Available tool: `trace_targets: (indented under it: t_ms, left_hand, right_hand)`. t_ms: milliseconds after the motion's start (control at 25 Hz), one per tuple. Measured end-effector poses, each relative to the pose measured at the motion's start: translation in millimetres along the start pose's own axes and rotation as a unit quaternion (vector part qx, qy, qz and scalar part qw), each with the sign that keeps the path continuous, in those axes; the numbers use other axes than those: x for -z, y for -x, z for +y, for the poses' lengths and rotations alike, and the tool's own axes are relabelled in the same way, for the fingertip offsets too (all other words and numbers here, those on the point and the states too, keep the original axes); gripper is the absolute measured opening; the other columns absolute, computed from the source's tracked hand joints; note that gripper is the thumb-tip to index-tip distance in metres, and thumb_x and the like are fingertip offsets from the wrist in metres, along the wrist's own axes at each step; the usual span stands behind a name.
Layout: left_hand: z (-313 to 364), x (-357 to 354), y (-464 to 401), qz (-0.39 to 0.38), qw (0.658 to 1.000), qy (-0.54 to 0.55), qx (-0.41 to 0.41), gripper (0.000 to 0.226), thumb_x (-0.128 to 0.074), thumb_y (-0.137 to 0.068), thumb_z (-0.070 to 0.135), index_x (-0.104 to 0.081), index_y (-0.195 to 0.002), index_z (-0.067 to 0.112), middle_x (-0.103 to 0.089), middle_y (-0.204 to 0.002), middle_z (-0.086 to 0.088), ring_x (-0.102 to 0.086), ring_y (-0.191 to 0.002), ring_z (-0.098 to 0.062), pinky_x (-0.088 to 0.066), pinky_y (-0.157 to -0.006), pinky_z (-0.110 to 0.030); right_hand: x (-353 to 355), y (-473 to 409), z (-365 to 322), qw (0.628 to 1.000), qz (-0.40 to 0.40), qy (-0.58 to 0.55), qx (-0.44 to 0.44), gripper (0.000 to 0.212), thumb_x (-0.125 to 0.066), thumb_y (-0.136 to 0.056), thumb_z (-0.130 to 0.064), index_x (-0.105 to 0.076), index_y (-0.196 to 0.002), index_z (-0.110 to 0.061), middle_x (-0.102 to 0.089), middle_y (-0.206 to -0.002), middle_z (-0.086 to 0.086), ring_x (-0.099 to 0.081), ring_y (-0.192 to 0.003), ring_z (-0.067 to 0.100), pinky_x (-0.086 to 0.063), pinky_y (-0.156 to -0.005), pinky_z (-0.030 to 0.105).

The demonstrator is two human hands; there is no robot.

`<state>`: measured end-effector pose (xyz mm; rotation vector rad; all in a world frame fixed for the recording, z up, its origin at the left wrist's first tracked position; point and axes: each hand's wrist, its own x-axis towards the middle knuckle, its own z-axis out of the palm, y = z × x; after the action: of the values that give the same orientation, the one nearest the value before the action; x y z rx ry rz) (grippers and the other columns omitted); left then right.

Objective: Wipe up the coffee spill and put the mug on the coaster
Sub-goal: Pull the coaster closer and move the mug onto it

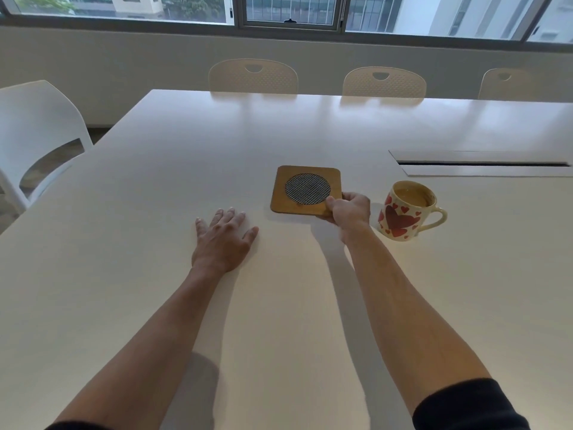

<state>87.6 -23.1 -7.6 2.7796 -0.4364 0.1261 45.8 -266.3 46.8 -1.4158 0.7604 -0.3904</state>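
— Where is the mug [406, 211] seen?

— It is seen upright on the white bench [155, 197], right of centre, filled with milky coffee. Red hearts are printed on its cream wall, and its handle is turned to the right. It is not set on the coaster [305, 190]; it stands just beside it, with the right hand [348, 209] between the two.

— And the coaster?

— A square wooden piece with a round woven inset is shown lying on the bench. Its near right corner is pinched by the right hand: the grip is clamped on that corner, thumb on top, fingers curled at the edge. Whether the corner is lifted off the bench cannot be told.

— What is shown of the left hand [224, 240]?

— It is laid flat on the bench, palm down, fingers straight and spread, left of the coaster and apart from it. Nothing is held by it.

— What is pictured around them?

— A long cable slot [483, 164] is cut into the bench behind the mug. Pale chairs [252, 76] are lined up along the far edge, and another white chair [37, 131] is placed at the left end. Windows [288, 9] are seen across the back wall, with buildings and trees beyond. Dark sleeves [465, 405] are visible at the bottom.
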Motion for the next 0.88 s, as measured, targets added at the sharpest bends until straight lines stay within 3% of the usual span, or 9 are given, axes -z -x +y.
trace_targets:
  t_ms: [400, 560, 720, 880]
  left_hand:
    - [-0.4, 9.5, 13.3, 0.003, 0.998, 0.059, -0.021, 0.049, -0.043, -0.096, 0.044, -0.05, -0.139, 0.021, -0.04, -0.153, -0.003, -0.026, -0.145, -0.02, -0.007, -0.118, -0.05]
    - [-0.8, 15.0, 22.0, 0.016, 0.988, 0.149, -0.026, 0.034, -0.042, -0.1, 0.03, -0.062, -0.126, 0.022, -0.049, -0.146, -0.003, -0.034, -0.142, -0.021, -0.013, -0.118, -0.049]
    - [-1.0, 15.3, 32.4, -0.006, 0.983, 0.179, -0.04, 0.037, -0.04, -0.101, 0.037, -0.063, -0.126, 0.022, -0.05, -0.146, -0.002, -0.032, -0.143, -0.019, -0.011, -0.119, -0.046]
    - [-1.7, 13.7, 39.3, -0.015, 0.986, 0.151, -0.064, 0.042, -0.051, -0.094, 0.045, -0.06, -0.13, 0.024, -0.047, -0.148, -0.002, -0.031, -0.143, -0.017, -0.011, -0.119, -0.048]
  right_hand:
    - [30.6, 71.1, 34.5, 0.998, -0.06, 0.024, 0.01, 0.03, -0.065, -0.091, -0.007, -0.057, -0.12, -0.007, -0.071, -0.101, 0.014, -0.073, -0.087, 0.026, -0.061, -0.078, 0.045]
    - [33.8, 86.6, 44.5, 0.996, -0.055, 0.061, 0.028, 0.031, -0.066, -0.09, -0.011, -0.059, -0.12, -0.01, -0.071, -0.101, 0.01, -0.072, -0.088, 0.023, -0.061, -0.08, 0.042]
    - [33.7, 97.9, 52.1, 0.993, -0.049, 0.102, 0.041, 0.03, -0.067, -0.09, -0.015, -0.06, -0.119, -0.011, -0.069, -0.104, 0.008, -0.07, -0.093, 0.022, -0.059, -0.086, 0.042]
    - [33.5, 107.0, 54.3, 0.977, -0.025, 0.185, 0.098, 0.029, -0.069, -0.088, -0.02, -0.064, -0.115, -0.011, -0.069, -0.098, 0.002, -0.067, -0.087, 0.015, -0.055, -0.069, 0.022]
